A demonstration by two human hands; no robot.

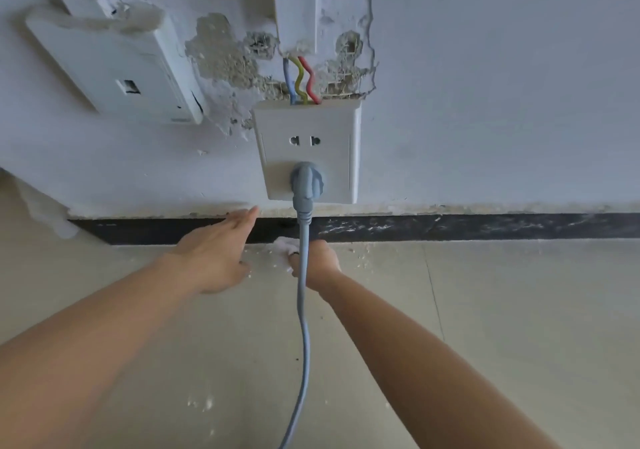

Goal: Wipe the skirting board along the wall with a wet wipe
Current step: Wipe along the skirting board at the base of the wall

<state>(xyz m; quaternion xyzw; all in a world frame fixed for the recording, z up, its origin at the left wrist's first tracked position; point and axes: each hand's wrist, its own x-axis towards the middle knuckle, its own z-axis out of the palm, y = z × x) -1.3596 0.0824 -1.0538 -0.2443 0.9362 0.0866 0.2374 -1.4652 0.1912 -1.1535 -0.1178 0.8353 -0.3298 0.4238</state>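
A black skirting board (485, 226) runs along the foot of the white wall, streaked with white dust on its right part. My right hand (320, 258) grips a white wet wipe (285, 243) against the board's lower edge, just behind a grey cable. My left hand (216, 254) is stretched out flat with straight fingers, its fingertips touching the top of the board near the wall.
A grey plug (306, 180) sits in a white wall socket (308, 147) above the board, and its cable (303, 327) hangs down across the beige floor between my arms. Bare coloured wires (299, 79) and crumbled plaster show above. White crumbs (202, 403) lie on the floor.
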